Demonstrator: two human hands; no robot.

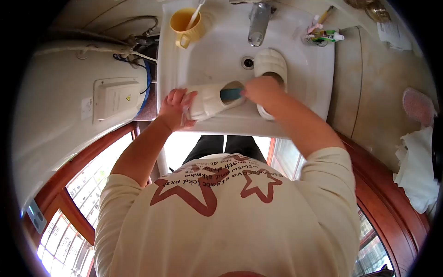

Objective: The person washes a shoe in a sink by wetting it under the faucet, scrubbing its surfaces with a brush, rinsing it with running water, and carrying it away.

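Observation:
My left hand (177, 110) grips one end of a white slipper (207, 99), which lies sideways over the front of the sink basin. At the slipper's opening, my right hand (264, 92) is closed on a blue-green tool (231, 94) whose far end is inside the slipper. The rest of the tool is hidden, and the hand is slightly blurred. A second white slipper (269, 60) rests in the basin behind my right hand, which covers part of it.
The white sink (217, 60) has a metal faucet (259, 25) and a drain (248, 62). A yellow cup (188, 25) holding a toothbrush stands back left. Toothpaste (333, 35) sits in a holder back right. A pink sponge-like pad (417, 106) and white cloth (417, 161) are far right.

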